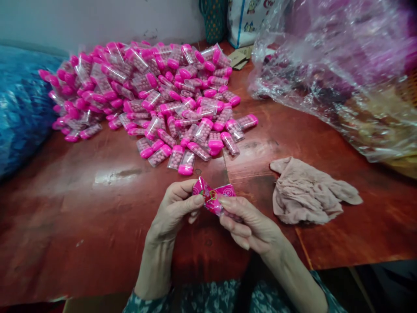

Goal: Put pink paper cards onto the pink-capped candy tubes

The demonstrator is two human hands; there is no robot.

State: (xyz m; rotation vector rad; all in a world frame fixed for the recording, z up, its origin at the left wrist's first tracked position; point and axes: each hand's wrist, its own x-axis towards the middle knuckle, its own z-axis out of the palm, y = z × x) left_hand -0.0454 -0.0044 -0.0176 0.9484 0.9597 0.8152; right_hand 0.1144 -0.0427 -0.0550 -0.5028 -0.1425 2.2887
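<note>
Between my two hands, close to the front of the table, is a bright pink printed wrapper (pixel 211 198). My left hand (pixel 177 204) pinches its left end between thumb and fingers. My right hand (pixel 249 221) grips its right side together with a small clear container of pink candy balls (pixel 232 214), mostly covered by the fingers. Just beyond my hands lies a large heap of clear candy containers (pixel 143 82) with pink caps, filled with pale pink balls. The nearest capped container (pixel 186 162) rests a little past my left fingertips.
A crumpled beige cloth (pixel 309 191) lies to the right on the reddish-brown table (pixel 81 217). Behind it bulges a large clear plastic bag (pixel 309 87) with pink contents. A blue bag (pixel 22 108) stands at the left edge. Cardboard pieces (pixel 240 57) and a white printed bag (pixel 247 21) are at the back.
</note>
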